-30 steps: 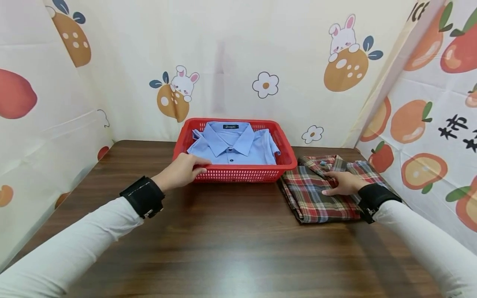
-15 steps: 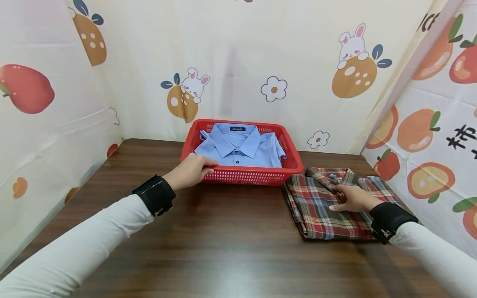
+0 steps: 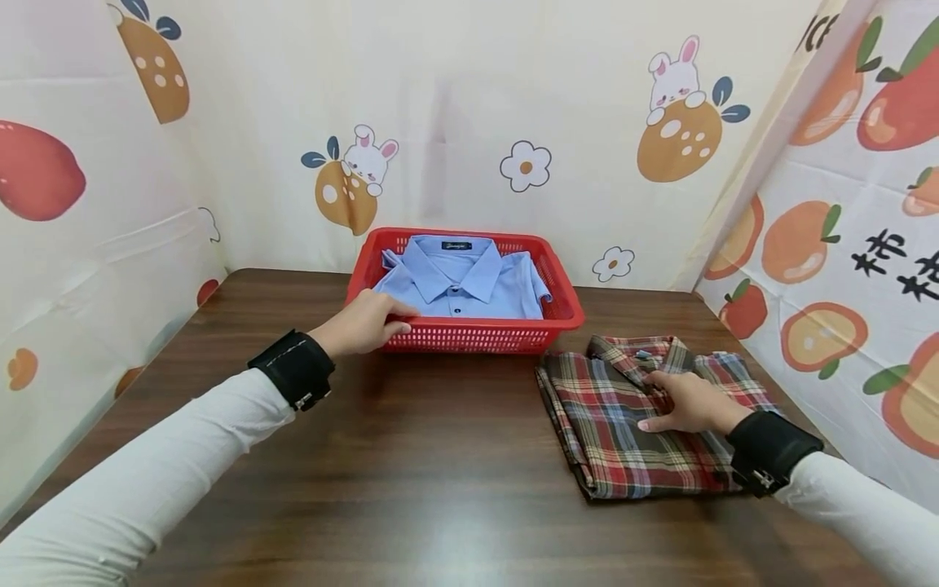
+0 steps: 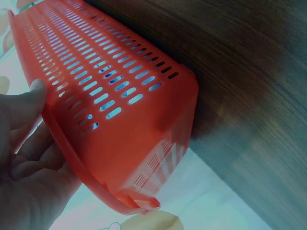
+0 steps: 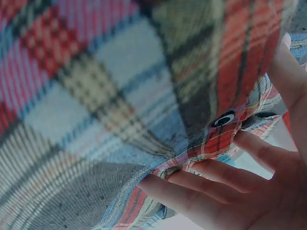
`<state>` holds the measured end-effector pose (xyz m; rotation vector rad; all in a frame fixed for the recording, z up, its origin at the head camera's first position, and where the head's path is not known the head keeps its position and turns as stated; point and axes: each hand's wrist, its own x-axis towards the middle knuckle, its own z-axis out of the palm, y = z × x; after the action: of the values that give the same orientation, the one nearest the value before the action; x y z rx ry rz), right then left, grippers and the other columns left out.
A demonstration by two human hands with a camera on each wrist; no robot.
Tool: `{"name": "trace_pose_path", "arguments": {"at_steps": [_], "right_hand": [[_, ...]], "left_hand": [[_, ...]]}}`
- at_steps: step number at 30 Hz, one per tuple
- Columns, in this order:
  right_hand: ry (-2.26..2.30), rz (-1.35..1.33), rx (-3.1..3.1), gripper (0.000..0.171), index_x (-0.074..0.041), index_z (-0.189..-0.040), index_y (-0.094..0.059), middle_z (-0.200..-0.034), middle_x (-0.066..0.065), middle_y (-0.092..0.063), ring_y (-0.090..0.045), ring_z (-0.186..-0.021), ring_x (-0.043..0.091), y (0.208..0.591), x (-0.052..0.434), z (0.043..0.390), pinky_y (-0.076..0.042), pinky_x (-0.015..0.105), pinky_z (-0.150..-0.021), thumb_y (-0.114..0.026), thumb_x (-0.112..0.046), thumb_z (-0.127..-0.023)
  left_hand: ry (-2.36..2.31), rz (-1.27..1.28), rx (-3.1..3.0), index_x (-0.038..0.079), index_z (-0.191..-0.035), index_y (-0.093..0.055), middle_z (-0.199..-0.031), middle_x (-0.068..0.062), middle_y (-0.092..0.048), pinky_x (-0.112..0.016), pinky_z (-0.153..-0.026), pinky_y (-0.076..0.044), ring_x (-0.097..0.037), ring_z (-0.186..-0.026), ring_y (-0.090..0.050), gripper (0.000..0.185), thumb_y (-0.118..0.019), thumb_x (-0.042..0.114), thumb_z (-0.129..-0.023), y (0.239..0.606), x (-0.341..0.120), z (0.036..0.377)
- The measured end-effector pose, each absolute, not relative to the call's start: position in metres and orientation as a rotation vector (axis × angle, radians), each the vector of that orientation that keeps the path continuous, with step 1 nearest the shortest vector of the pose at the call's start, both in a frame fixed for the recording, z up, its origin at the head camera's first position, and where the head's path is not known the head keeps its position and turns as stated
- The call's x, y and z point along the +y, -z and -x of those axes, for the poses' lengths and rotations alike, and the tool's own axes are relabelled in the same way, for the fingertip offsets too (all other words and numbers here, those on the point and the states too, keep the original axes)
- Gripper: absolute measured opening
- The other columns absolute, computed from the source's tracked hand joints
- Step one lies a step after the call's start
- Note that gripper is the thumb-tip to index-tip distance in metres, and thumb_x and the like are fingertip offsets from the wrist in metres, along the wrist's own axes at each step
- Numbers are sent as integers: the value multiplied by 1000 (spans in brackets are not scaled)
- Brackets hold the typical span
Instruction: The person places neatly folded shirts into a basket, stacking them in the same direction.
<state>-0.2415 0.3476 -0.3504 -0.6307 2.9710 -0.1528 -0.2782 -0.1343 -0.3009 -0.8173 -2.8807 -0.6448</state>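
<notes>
My left hand (image 3: 363, 324) grips the near left rim of a red plastic basket (image 3: 477, 336); in the left wrist view the thumb (image 4: 33, 103) lies outside the rim and the fingers inside. A folded light blue collared shirt (image 3: 469, 295) lies in the basket, collar to the back. To the right, my right hand (image 3: 689, 402) rests on a folded plaid shirt (image 3: 609, 444) on the table, just below its collar. Seen from the right wrist, the fingers (image 5: 192, 191) are spread and fairly straight, their tips on the cloth near a button (image 5: 223, 120).
The dark wooden table (image 3: 455, 456) stretches in front of the basket. A patterned cloth wall (image 3: 455, 106) stands right behind the basket, with another cloth side (image 3: 844, 326) close to the right of the plaid shirt and one at the left.
The plaid shirt has slid toward me under my right hand, away from the basket's corner. My left hand stays on the basket rim. The head view has shifted slightly.
</notes>
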Motion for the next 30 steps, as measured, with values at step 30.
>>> {"name": "trace_pose_path", "arguments": {"at_steps": [30], "right_hand": [[240, 909, 3001, 72, 3, -110, -59, -72, -1, -60, -43, -60, 3, 349, 251, 197, -39, 20, -55, -84, -48, -66]], "left_hand": [[616, 937, -2899, 5, -122, -66, -112, -16, -71, -47, -97, -52, -31, -103, -66, 32, -64, 9, -90, 296, -139, 289]]}}
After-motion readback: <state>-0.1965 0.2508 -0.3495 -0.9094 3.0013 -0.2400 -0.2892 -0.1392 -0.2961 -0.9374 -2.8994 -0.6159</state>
